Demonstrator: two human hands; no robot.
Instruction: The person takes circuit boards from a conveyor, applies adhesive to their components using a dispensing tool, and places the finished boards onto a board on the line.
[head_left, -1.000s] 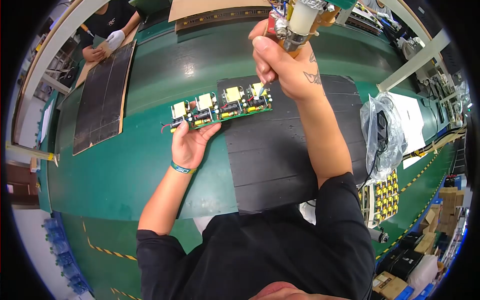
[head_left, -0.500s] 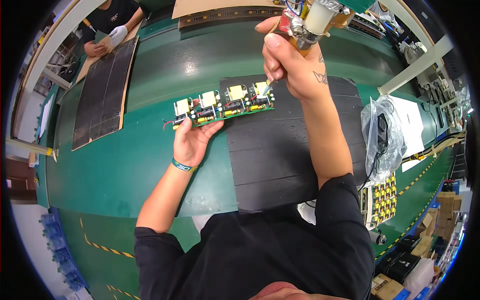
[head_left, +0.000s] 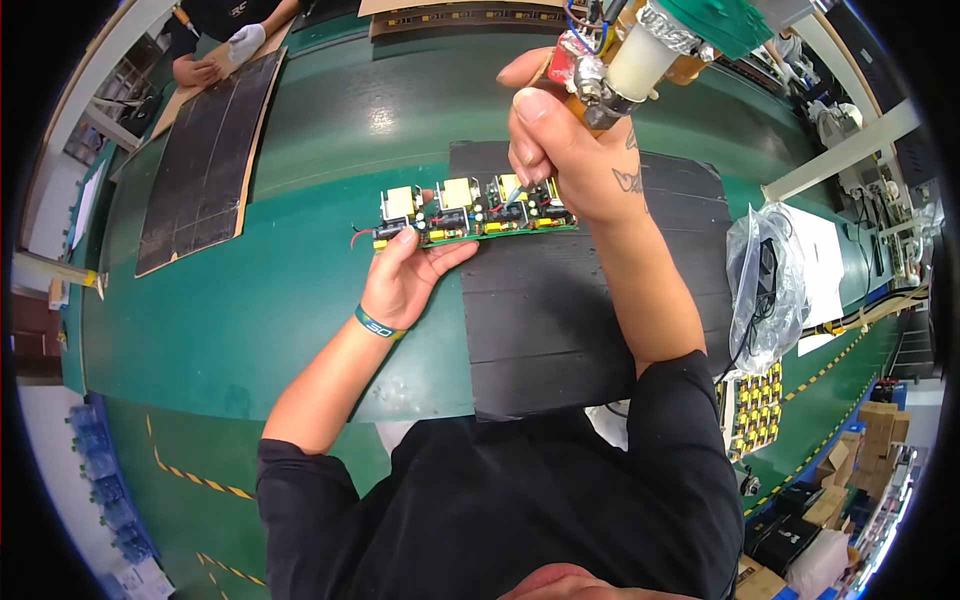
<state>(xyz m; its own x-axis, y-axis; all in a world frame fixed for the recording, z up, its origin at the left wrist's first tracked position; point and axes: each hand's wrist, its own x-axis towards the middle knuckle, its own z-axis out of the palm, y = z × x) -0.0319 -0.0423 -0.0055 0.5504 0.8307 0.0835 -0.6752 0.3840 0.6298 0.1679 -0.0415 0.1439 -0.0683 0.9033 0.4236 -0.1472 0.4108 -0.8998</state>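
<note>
My left hand (head_left: 405, 278) grips the lower left edge of a long green circuit board (head_left: 485, 235), which carries several yellow transformers and black capacitors. A red wire sticks out at the board's left end. Above the board's right part, my right hand (head_left: 565, 150) is closed on a dispensing tool (head_left: 632, 70) with a whitish cylinder, wires and foil. The tool's thin nozzle (head_left: 514, 193) points down at the components near the third transformer. Beneath the right part of the board lies a black mat (head_left: 590, 330).
A co-worker's gloved hand (head_left: 246, 42) is at the upper left, beside a dark panel (head_left: 205, 165). To the right lie a clear plastic bag (head_left: 765, 290), a white sheet (head_left: 822, 270) and a tray of yellow components (head_left: 757, 410). A white post (head_left: 850, 150) slants at the right.
My left hand and the board have shifted right. The nozzle has moved slightly left, from the board's right end to around the third transformer.
</note>
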